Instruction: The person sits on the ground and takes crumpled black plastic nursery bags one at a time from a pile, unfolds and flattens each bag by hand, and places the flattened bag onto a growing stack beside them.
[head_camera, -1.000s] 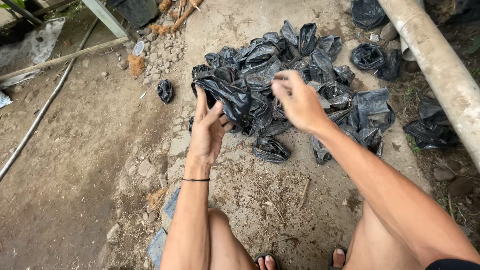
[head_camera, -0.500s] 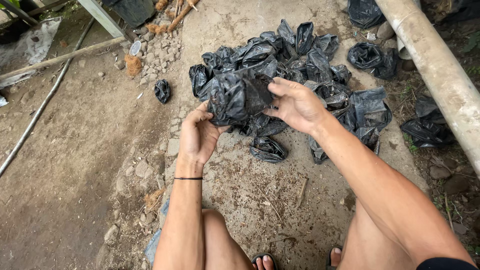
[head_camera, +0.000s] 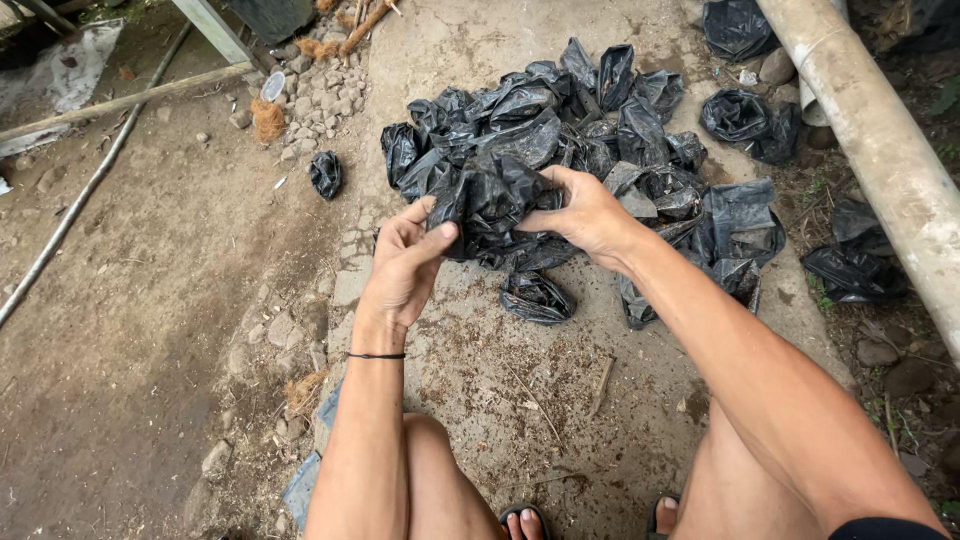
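Both hands have drawn together since half a second ago, and the crumpled black plastic bag (head_camera: 495, 200) now hangs between them, lifted off the heap instead of lying against it. Left hand (head_camera: 405, 265) pinches the bag's lower left edge between thumb and fingers; right hand (head_camera: 590, 212) grips its right side with fingers curled around the folds. Two hands, one bag held.

That bag is glossy black, thin, heavily creased and bunched into an uneven lump, with dusty grey smears on its folds. It sits above the near edge of the pile of black plastic bags (head_camera: 600, 130), a heap too tangled to count exactly, though well over a dozen show. Apart from the heap lie five strays: one small bag (head_camera: 325, 173) on the dirt to the left, one flattened bag (head_camera: 535, 297) just below the hands, one bag (head_camera: 750, 118) beside the pale pole (head_camera: 880, 150), another bag (head_camera: 850, 265) further right under it, and one bag (head_camera: 735, 22) at the top edge. One thin black band (head_camera: 376, 355) circles the left wrist. Concrete ground (head_camera: 520, 400) carries the heap
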